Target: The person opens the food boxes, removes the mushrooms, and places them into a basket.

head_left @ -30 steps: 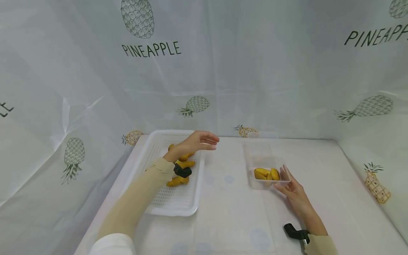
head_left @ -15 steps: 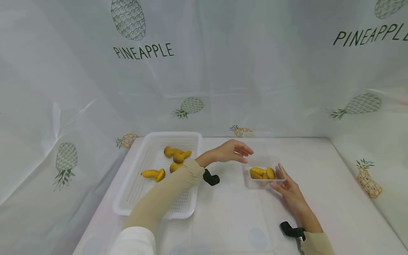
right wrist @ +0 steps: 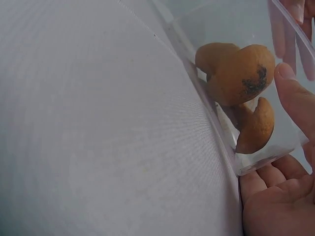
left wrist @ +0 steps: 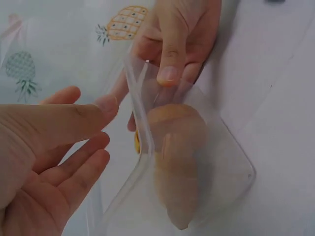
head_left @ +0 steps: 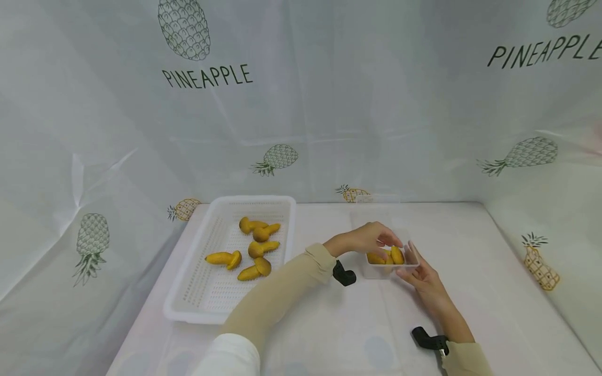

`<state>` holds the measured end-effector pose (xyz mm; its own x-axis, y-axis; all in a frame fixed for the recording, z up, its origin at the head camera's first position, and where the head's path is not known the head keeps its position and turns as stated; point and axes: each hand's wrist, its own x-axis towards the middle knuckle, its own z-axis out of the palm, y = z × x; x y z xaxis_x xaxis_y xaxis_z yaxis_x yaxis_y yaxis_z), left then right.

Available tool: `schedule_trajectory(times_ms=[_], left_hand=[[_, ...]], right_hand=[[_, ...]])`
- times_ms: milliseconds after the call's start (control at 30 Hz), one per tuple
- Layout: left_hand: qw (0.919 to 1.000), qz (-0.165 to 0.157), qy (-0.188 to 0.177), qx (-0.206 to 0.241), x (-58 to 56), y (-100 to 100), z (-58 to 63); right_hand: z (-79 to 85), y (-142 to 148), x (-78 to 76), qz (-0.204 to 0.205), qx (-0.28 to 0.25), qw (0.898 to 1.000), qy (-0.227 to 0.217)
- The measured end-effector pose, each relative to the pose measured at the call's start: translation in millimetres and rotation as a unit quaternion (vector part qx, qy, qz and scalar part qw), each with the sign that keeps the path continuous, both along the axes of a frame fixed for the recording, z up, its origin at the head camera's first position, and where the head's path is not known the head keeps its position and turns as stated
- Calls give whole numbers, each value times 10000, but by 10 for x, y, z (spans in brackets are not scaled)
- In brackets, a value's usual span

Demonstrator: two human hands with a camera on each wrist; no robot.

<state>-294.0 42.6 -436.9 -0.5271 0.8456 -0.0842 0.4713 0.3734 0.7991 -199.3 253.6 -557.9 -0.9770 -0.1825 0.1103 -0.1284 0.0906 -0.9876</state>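
Note:
A clear plastic box (head_left: pixel 376 272) stands on the right of the table, with several yellow-brown mushrooms (head_left: pixel 397 255) inside. My right hand (head_left: pixel 429 284) holds its near right corner, thumb against the near wall and fingers at the right side. Above the box's left part, my left hand (head_left: pixel 369 238) reaches over with loosely bent fingers. Nothing shows between thumb and fingers of that left hand (left wrist: pixel 39 142) in the left wrist view. Through the wall, the right wrist view shows a mushroom cap (right wrist: pixel 246 73) with dark blotches.
On the left lies a white perforated basket (head_left: pixel 188 315) holding several mushrooms (head_left: pixel 263 247), spread apart or just touching. A clear lid (head_left: pixel 369 219) seems to lie folded back behind the box. A pineapple-print sheet (head_left: pixel 310 120) hangs behind the table.
My left hand has moved right from above the basket to over the box and lowered. The right hand stays at the box. The view has turned slightly right.

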Motion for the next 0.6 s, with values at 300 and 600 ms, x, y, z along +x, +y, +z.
schedule_trajectory(times_ms=[300,600], left_hand=[[9976,-412,268,-483,11,158,-74],[9967,-349,162,-721,-65,179,-174]], right_hand=[[8,-1,11,17,34,10000,7],[-2,6,-1,54,-62,9999,91]])
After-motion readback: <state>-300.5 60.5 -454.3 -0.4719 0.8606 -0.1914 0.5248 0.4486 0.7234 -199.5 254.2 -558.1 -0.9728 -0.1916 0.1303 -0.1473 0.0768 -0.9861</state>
